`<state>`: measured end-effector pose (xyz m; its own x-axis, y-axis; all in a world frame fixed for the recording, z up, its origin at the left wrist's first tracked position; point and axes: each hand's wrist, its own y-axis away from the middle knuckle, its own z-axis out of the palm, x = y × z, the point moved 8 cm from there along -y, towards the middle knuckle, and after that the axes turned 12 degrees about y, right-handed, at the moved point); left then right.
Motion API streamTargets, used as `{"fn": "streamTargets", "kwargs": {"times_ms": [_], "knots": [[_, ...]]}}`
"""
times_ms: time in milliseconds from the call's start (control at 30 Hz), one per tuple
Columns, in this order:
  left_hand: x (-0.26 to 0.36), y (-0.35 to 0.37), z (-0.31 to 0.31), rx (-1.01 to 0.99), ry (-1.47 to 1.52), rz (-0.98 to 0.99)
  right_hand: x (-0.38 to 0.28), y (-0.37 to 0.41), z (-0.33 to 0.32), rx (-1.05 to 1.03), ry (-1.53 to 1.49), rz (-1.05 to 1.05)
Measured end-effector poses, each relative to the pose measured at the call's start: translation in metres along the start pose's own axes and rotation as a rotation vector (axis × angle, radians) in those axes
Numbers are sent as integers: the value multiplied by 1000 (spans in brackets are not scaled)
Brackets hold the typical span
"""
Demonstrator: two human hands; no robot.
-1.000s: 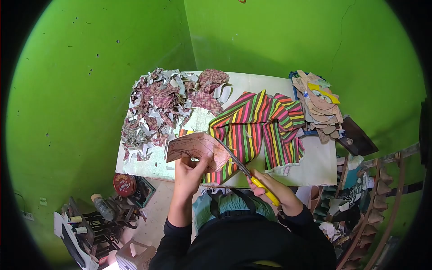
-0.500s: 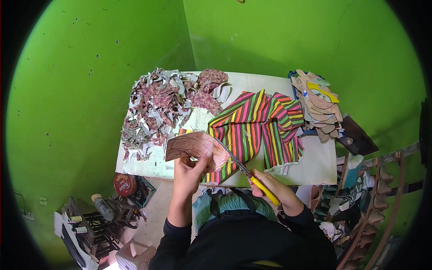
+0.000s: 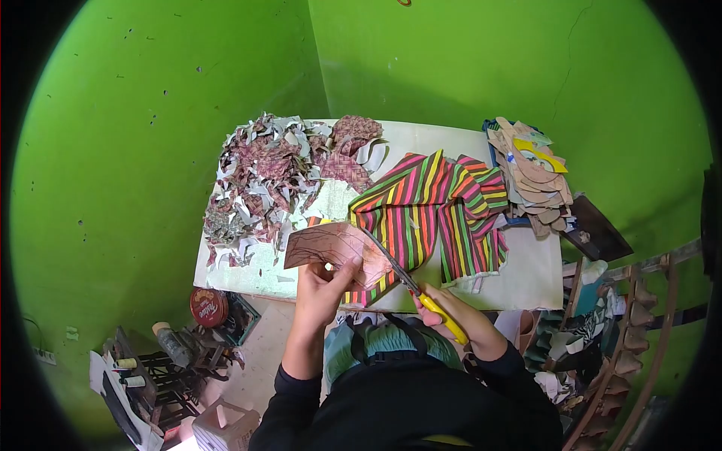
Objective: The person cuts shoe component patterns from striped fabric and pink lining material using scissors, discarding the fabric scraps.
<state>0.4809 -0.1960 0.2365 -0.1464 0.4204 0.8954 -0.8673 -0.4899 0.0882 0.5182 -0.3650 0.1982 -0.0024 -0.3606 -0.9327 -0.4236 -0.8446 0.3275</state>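
Note:
My left hand (image 3: 322, 289) pinches a pinkish-brown template piece (image 3: 320, 246) with dark lines drawn on it, thumb on top. The piece lies over the striped fabric (image 3: 410, 214), part of which shows past its edges. In my right hand (image 3: 451, 312) are scissors (image 3: 438, 312) with yellow handles, my fingers wrapped round the grips. Their dark blades run up along the right edge of the template, against the striped cloth. Whether the blades are parted is hard to make out.
Fabric scraps (image 3: 263, 173) heap at the left of the white table (image 3: 526, 289). Cardboard templates (image 3: 534, 180) are stacked at the back right, beside a dark board (image 3: 598, 229). A red round tin (image 3: 208, 307) stands below left; a rack (image 3: 632, 331) stands at right.
My left hand and the template have shifted slightly to the right. The scissors stay at the template's right edge, with little visible movement of my right hand.

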Motion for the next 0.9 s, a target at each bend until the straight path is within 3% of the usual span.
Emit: {"fn": "streamTargets", "kwargs": {"times_ms": [100,200,300,400,533,600,633,700,733,800,833,900], "knots": [[0,0,-1,14,17,10,-16,9,2,-50,-182,131],[-1,0,-1,11,29,11,-19,9,-3,-6,-111,175],[-3,-2,-4,15,54,12,-5,1,-8,79,-146,81],[-18,-5,-13,-10,65,-68,22,-10,-15,138,-212,171],[-30,-9,-18,30,177,-112,29,-30,-23,256,-198,115],[-36,-11,-21,52,232,-116,32,-41,-30,365,252,-56],[-39,-11,-25,67,226,-118,38,-43,-28,362,253,-59],[-42,-12,-30,88,222,-124,62,-48,-11,175,-662,62],[-42,-12,-31,78,232,-118,63,-47,-11,175,-663,66],[-41,-13,-30,67,242,-113,44,-45,0,-23,-237,-47],[-38,-13,-29,70,242,-109,42,-42,-1,-24,-238,-46],[-33,-13,-29,74,244,-102,30,-31,21,-377,-808,-12]]}}
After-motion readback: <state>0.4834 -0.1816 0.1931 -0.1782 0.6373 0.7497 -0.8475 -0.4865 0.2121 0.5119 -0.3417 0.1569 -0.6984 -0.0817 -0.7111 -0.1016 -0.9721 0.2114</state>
